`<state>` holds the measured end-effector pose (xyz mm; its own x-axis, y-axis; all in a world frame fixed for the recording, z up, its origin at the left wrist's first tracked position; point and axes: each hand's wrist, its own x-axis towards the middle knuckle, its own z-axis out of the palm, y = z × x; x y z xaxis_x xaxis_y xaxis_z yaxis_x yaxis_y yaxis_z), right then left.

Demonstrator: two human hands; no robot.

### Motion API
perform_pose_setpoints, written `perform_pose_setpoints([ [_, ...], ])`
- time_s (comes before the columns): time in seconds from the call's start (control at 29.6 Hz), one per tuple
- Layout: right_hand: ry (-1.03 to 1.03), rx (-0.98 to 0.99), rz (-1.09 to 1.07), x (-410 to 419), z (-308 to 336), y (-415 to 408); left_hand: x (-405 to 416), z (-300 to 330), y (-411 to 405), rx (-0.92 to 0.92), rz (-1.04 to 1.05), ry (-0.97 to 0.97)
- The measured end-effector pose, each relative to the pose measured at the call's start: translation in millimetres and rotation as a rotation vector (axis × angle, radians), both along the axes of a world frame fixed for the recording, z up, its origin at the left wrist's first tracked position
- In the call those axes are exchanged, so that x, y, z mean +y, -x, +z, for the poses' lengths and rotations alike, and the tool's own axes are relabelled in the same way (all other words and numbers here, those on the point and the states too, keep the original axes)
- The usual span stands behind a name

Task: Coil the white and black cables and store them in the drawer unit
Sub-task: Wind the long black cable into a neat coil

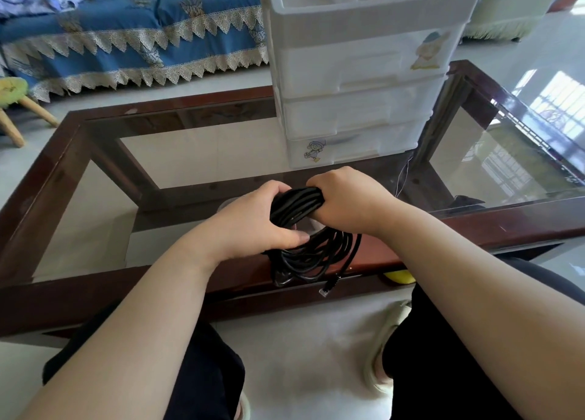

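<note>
Black cable (297, 207) coil is being clamped by both hands, left hand (253, 220) and right hand (345, 201) curled round its top. Below the grip, loops and plug (327, 285) are dangling over the table (47, 198) edge; they could spill loose. Drawer unit (357, 80) is standing just beyond.

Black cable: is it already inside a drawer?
No, both hands, left and right, grip the coiled black cable above the table's edge.
</note>
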<state>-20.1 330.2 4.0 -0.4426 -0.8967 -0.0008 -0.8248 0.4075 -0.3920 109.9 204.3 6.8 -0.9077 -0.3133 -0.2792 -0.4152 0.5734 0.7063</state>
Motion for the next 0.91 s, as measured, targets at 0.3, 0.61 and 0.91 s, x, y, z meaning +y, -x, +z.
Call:
perform_pose_setpoints([
  [0.3, 0.033, -0.173, -0.118, 16.0, -7.7, 9.9, 25.7, -10.9, 24.2, 0.062, 0.126, 0.075],
  [0.61, -0.073, -0.501, 0.015, 33.7, 8.1, 32.6, 40.6, -12.8, 45.1, 0.037, 0.144, 0.197],
  [0.91, -0.265, -0.083, -0.624, 47.5, -27.1, 125.0, 38.5, -15.4, 49.8, -0.007, 0.209, 0.201],
])
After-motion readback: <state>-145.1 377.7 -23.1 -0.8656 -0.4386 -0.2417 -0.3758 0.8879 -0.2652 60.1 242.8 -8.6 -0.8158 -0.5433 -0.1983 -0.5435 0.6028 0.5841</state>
